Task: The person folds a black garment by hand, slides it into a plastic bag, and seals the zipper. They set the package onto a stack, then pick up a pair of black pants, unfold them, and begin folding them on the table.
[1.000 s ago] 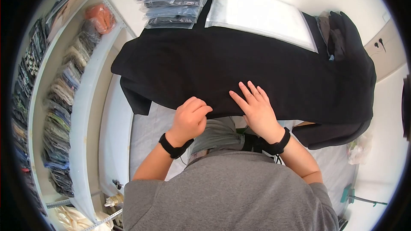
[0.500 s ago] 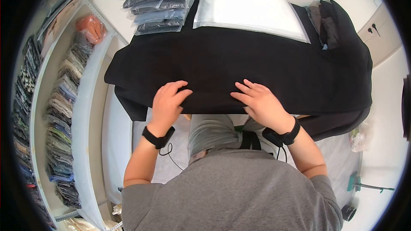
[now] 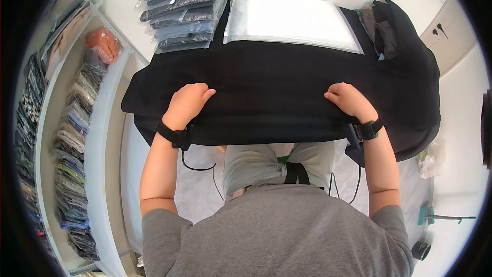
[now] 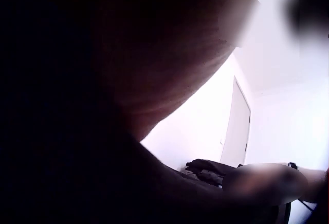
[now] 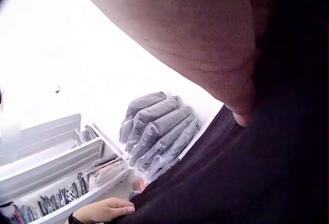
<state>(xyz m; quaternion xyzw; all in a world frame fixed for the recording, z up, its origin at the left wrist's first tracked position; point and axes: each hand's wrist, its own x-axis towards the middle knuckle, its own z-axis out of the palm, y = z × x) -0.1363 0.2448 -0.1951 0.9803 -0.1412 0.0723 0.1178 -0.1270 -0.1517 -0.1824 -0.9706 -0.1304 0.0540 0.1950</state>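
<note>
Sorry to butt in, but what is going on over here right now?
A person is working on a black garment spread out flat in front of them. The left hand and right hand, set wide apart, each curl their fingers into the cloth near its front edge. Behind it lie a flat clear bag and a stack of bagged clothes.

Black wrist strap [image 3: 171, 136] with a small camera block right behind the left hand [image 3: 187, 103], same behind the right hand [image 3: 348, 100]; thin black cable [image 3: 197, 168] trails back from each. Grey short-sleeve T-shirt [image 3: 277, 231], grey trousers [image 3: 256, 160] between the forearms, black webbing strap [image 3: 293, 173] at the waist.
</note>
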